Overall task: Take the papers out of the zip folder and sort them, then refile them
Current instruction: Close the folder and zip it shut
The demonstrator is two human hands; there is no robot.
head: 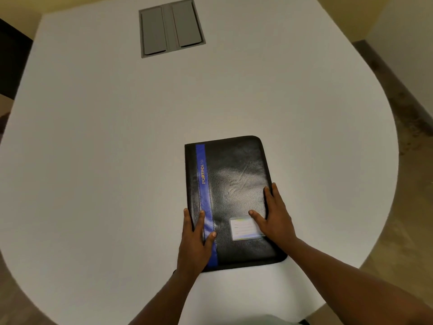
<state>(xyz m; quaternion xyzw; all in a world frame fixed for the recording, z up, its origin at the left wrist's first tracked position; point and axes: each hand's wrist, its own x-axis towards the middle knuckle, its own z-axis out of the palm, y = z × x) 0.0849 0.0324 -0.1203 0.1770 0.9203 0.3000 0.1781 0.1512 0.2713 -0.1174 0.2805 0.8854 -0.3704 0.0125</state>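
Observation:
A black zip folder [234, 184] with a blue stripe and the word PORTFOLIO lies flat and closed on the white table [105, 160], near its front edge. A small clear label pocket [243, 228] sits on its cover. My left hand [194, 245] rests on the folder's lower left corner, fingers straight along the spine side. My right hand [274, 219] lies on the folder's right edge beside the label pocket, fingers spread and straight. No papers are visible.
A grey cable hatch [171, 26] with two flaps is set into the table at the far side. The table's rounded edge [396, 160] curves along the right, with brown floor [417, 141] beyond. A dark chair [11, 62] stands at the far left.

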